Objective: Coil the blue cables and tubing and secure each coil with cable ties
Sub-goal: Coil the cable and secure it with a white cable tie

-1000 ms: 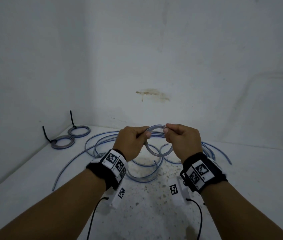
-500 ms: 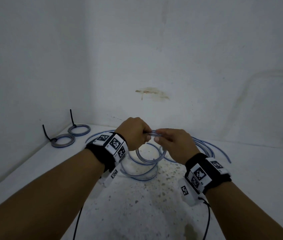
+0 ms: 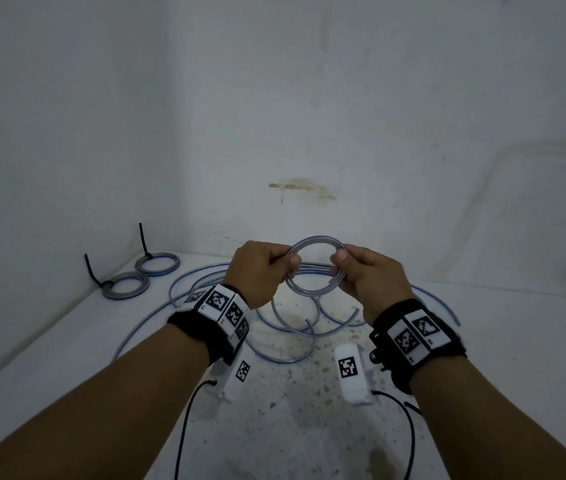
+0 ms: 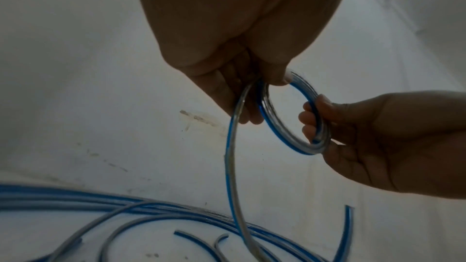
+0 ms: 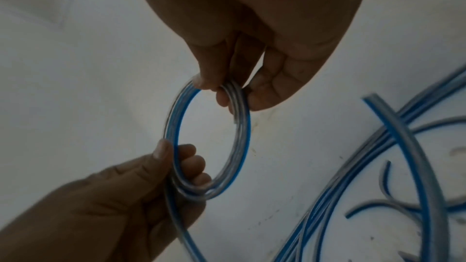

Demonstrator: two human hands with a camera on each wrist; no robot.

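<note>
At the far left of the bench (image 3: 49,341), two finished coils (image 3: 125,287) lie flat near the wall corner, each cinched with a black cable tie (image 3: 92,271) whose tail stands upright. Moving right, the left hand (image 3: 260,271) pinches the left side of a small coil (image 3: 316,268) of blue-striped clear tubing, thumb on the near face and fingers (image 4: 221,91) curled behind. The coil is held in the air between the hands, standing nearly upright and facing the person. The right hand (image 3: 371,278) pinches the opposite side in the same manner, thumb and fingers closed on the stacked turns. In the left wrist view a free length of tube (image 4: 233,156) leaves the left hand's grip and hangs down to the loose tubing (image 3: 292,327) spread on the bench directly below. Judgement: coiling is in hand and not complete, since that tail remains unwound. It feeds from the left side, so the left hand is the nearer one to guide it, while the right hand fixes the turns. Risk: the stacked turns may spring apart if either pinch slackens. No loose cable tie is visible within reach.
</note>
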